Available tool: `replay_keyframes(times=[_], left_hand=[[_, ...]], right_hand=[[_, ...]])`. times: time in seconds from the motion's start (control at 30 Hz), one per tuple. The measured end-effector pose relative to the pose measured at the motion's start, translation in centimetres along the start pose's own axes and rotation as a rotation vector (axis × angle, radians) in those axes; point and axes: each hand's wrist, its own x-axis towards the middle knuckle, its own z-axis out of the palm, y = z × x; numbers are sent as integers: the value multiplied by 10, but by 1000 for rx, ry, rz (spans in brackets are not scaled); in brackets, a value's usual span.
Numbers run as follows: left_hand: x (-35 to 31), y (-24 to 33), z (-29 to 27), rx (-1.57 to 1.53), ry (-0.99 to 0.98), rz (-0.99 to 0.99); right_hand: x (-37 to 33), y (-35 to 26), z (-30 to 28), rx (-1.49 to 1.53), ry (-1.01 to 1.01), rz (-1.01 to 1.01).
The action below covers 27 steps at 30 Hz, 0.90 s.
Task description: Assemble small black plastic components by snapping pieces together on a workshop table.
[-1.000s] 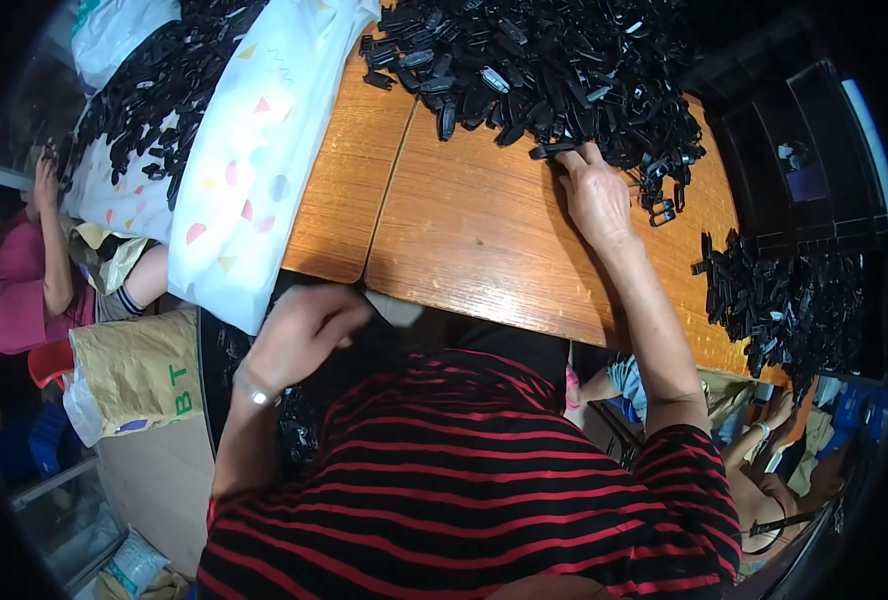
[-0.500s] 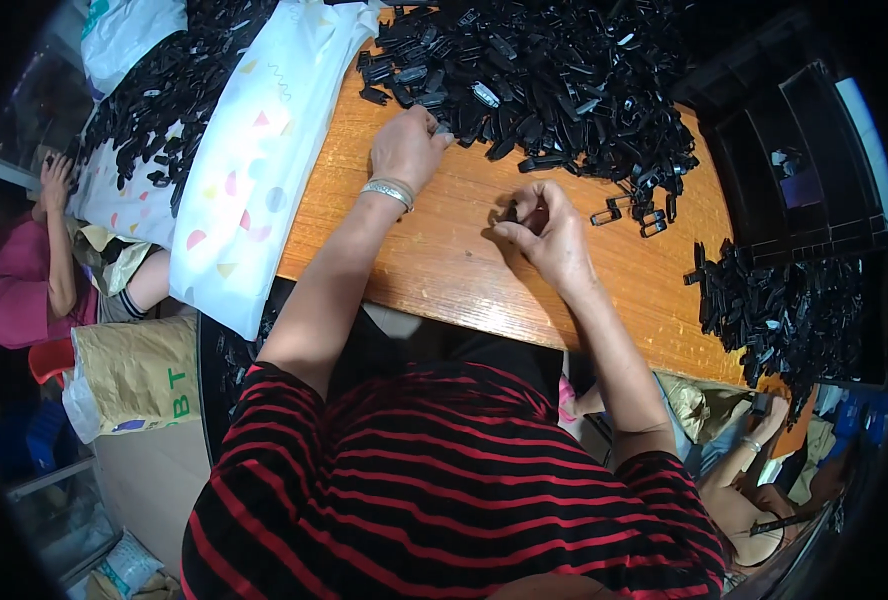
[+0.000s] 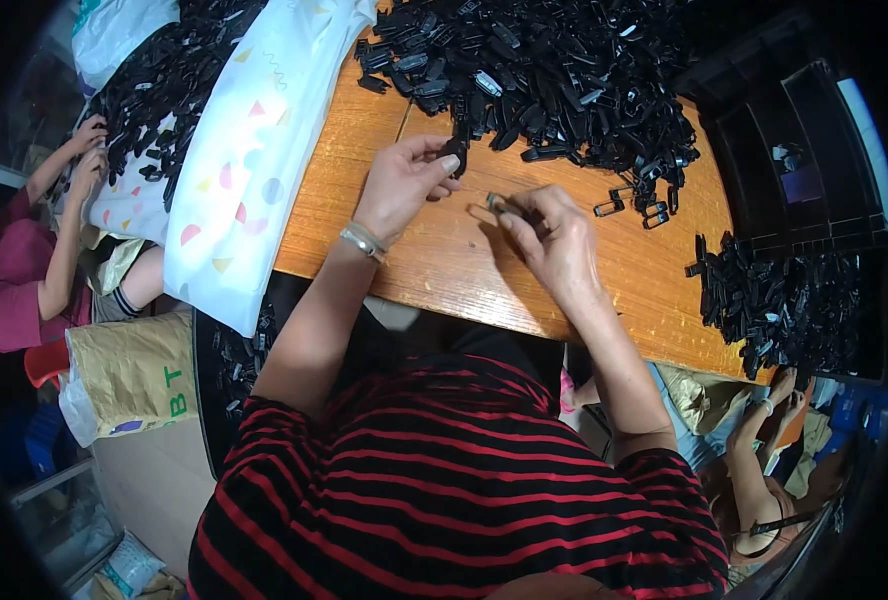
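A person in a black shirt with red stripes (image 3: 444, 450) works with both hands above an orange-brown wooden table (image 3: 414, 285). The left hand (image 3: 409, 185), a silver-coloured bracelet (image 3: 364, 242) at its wrist, pinches a slim black plastic piece (image 3: 457, 158) between thumb and fingers, left of the table's middle; whether the piece touches the heap beyond cannot be told. Just beside it, the right hand (image 3: 554, 235) pinches a small looped piece (image 3: 492, 203) between thumb and forefinger, its details too small to make out. A broad heap of glossy black plastic parts (image 3: 544, 85) covers the table's far edge, with two open black rectangular frames (image 3: 635, 208) at the heap's near right fringe. A second black heap (image 3: 774, 300) lies by the right edge. Along the left edge drapes a white plastic sheet with coloured shapes (image 3: 239, 180).
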Motion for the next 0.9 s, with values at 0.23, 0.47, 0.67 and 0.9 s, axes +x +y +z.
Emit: replay_keyframes(times=[0.23,0.47,0.67,0.9], left_hand=[[-22,8,5,-121,-130,44],[-27,10,11,-58,-107,112],[-28,0,10,-37,-98,129],[-41,-17,23,-117,-7,188]], right_hand=[[12,-23,20,479,216,94],[13,-20,28,501,218,36],[12,-24,25,425,163,35],[3,-22,46,143,259,-133]])
